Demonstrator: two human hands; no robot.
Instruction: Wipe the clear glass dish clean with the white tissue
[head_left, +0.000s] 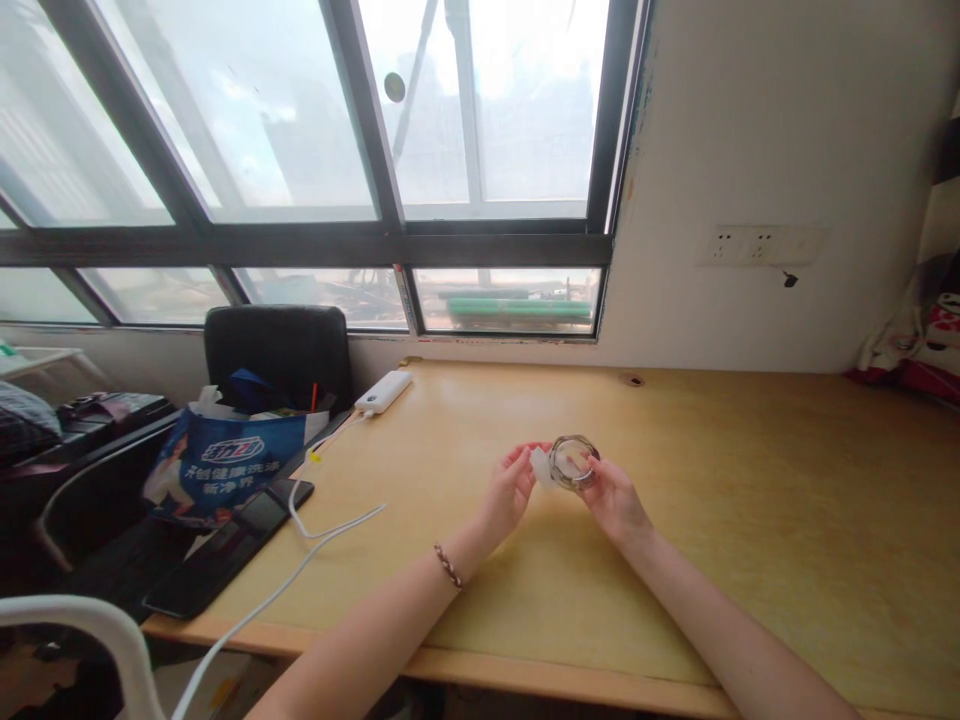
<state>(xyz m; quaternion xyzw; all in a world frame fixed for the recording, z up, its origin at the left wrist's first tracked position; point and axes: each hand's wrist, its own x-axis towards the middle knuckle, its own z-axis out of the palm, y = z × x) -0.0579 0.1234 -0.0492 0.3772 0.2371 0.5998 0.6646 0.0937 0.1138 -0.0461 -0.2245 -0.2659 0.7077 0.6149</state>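
My right hand (616, 502) grips a round, clear glass dish (573, 462) by its right side, fingers and thumb at the rim. The dish is tilted so that its round opening faces me, and it is held above the wooden table (735, 520). Between the fingers of my left hand (513, 490) is a small white piece (541, 467), thin like tissue or a wipe. That piece meets the left side of the dish. Part of the left fingers is hidden behind it.
A white power bank (384, 392) lies at the table's back left, and its white cable (300, 515) trails over the left edge. Beside the table are a blue bag (225, 465), a black chair (277, 345) and a long black panel (225, 550). Wall sockets (761, 245) are at right.
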